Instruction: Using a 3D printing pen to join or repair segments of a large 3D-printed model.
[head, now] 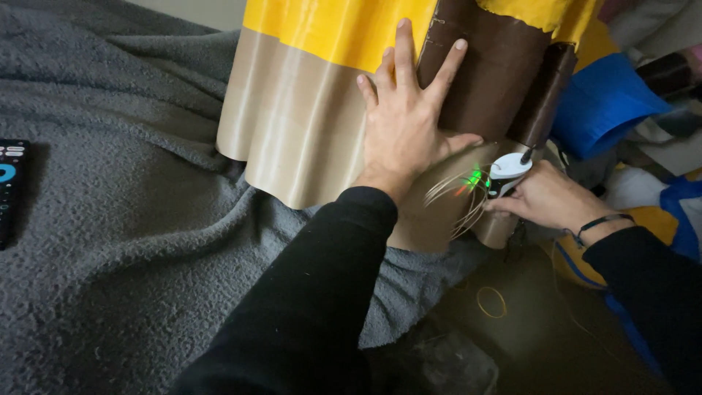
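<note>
Left hand [401, 124] presses flat, fingers spread, on the ribbed tan-yellow-brown plastic shell [307, 110]; at four o'clock, right hand [545, 197] pinches a small white pen-like tool [506, 170].

Black long sleeves on both arms; thin dark band at wrist of right hand [545, 199]; hands bare.

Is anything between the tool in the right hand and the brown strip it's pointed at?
Nothing visible. The right hand holds a small white tool with its dark tip right at the lower end of the brown strip. Loose tan threads hang just left of it. The left hand lies flat, off to the left.
</note>
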